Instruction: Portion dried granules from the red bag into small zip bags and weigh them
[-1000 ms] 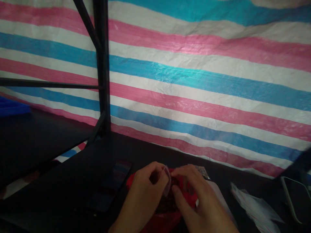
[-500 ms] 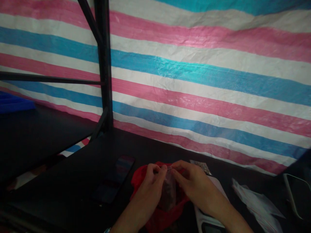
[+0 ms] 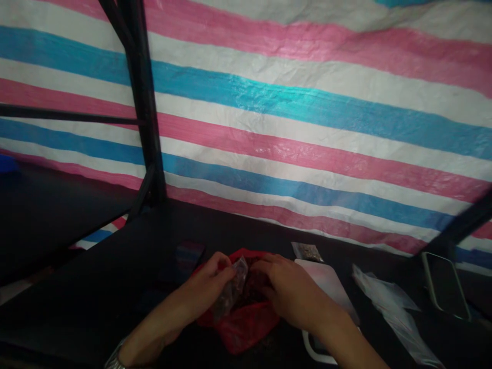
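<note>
- Both hands have parted since half a second ago: they were meeting at the mouth of the small clear bag [image 3: 235, 289], and now only the left hand [image 3: 210, 281] has it, while the right hand [image 3: 294, 288] has dipped towards the dark contents of the red bag [image 3: 248, 330].
- Left thumb and fingers are pinched on the clear bag near its top; it hangs tilted over the near left part of the red bag's opening.
- Right fingers are curled down inside the red bag's mouth, their tips lost among the dark, small pieces [image 3: 249, 296]; from where I stand I can't tell whether they grip any.
- The red bag sits open on the black table [image 3: 230, 228], between the two hands, its rim crumpled.
- Just beside the right hand lies a white device [image 3: 331, 282] with a pale flat top, partly hidden under the right forearm.
- Just beyond that device is a little clear packet [image 3: 308, 251] with brownish bits in it.
- Farther right, some flat clear bags [image 3: 388, 297] lie in a loose pile, and near them a phone [image 3: 446, 286] with a light edge.
- Over on the left, near the red bag, a dark phone [image 3: 189, 255] reflects the striped sheet [image 3: 307, 128].
- Around the left wrist there's a shiny metal band [image 3: 115, 357].
</note>
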Demonstrator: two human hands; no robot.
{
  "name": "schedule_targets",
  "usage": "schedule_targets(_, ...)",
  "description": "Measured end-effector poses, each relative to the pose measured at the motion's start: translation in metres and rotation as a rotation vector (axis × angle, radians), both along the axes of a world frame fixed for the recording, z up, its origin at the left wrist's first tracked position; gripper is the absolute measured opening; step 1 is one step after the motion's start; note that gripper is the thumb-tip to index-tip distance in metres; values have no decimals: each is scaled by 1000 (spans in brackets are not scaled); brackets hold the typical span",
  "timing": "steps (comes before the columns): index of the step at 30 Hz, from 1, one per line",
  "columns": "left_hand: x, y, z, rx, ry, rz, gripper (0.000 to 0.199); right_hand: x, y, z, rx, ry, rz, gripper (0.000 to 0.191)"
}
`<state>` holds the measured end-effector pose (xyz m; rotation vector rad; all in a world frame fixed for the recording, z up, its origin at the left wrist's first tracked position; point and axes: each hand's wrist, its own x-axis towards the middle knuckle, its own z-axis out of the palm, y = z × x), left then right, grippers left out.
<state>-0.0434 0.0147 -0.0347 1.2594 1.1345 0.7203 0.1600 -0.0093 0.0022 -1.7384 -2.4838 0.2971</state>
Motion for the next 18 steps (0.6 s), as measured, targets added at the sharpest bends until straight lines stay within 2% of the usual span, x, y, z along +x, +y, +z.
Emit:
schedule_targets(5, -2, 1, 0, -77, -73, 13, 49, -3, 0, 1, -20, -100, -10, 41)
schedule_targets(11, -6, 5, -7, -20, -71, -70, 43, -1, -1, 7, -6, -174, -64, 31)
schedule_targets(15, -3, 9, -14, -46, -69, -41, 38, 0, -3, 11, 3, -188, -66, 30)
schedule_targets(18, -2, 13, -20, -21, -85, -78, 34, 1, -5, 14, 11, -189, -76, 29)
